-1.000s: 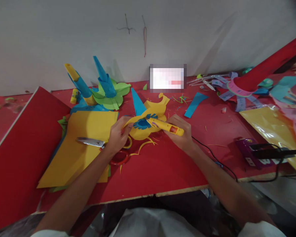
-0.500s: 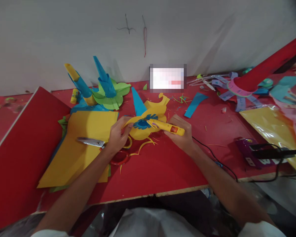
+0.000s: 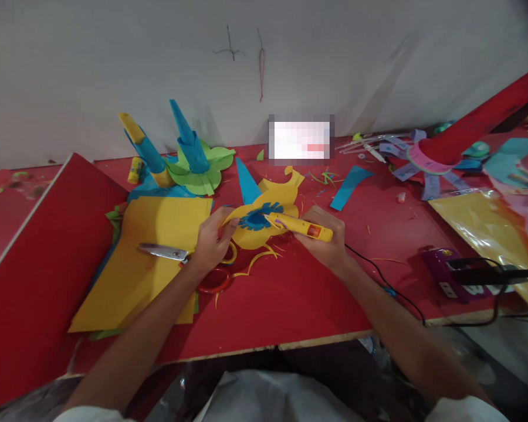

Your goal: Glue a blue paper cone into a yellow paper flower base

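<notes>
A yellow paper flower with broad, rounded petals (image 3: 250, 238) is held over the red desk (image 3: 281, 310), near mid-view; its rim bends upward, and a curled tip rises at one o'clock. A dark-blue fringed paper ring (image 3: 257, 221) spreads at its centre, the cut ends splayed outward. A light-blue pointed paper piece (image 3: 246, 183) shows beyond the rim at eleven o'clock — whether joined, I cannot tell.

At the flower's eight o'clock, the left hand (image 3: 212, 239) has its grip pinched on the rim, thumb against fingers. At four o'clock, the right hand's (image 3: 319, 241) grip is wrapped around a yellow plastic glue gun (image 3: 300, 226) — nozzle aimed at the blue centre, contact unclear.
</notes>
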Demonstrator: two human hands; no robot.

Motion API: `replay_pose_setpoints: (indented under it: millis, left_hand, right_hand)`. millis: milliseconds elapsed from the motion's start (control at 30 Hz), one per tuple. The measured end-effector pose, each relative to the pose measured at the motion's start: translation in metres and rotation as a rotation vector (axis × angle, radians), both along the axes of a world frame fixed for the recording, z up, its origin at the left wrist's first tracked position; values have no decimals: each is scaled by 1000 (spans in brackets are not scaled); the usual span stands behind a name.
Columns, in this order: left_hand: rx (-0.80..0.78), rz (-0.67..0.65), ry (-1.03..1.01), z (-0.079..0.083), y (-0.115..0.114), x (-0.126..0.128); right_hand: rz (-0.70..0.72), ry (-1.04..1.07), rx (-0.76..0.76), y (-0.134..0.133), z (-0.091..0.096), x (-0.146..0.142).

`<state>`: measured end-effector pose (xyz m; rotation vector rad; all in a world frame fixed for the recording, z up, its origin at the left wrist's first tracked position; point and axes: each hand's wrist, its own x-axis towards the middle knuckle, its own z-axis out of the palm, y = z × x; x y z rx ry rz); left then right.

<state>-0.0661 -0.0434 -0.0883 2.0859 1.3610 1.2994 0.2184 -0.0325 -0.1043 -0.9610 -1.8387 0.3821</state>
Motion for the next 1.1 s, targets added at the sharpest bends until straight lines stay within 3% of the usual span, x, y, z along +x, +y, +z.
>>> replay_pose_setpoints:
  millis: [300,667,1100]
  left_hand:
    - [-33,153,42,-6,0,0]
    - [89,40,97,-7,0,-1]
    - [61,24,74,-7,1,-1]
  right_hand:
    - [15,3,32,-1,7,-7]
    - [6,-21,10,-1,2,-9]
    - [-35,-20,29,-1,1,-12]
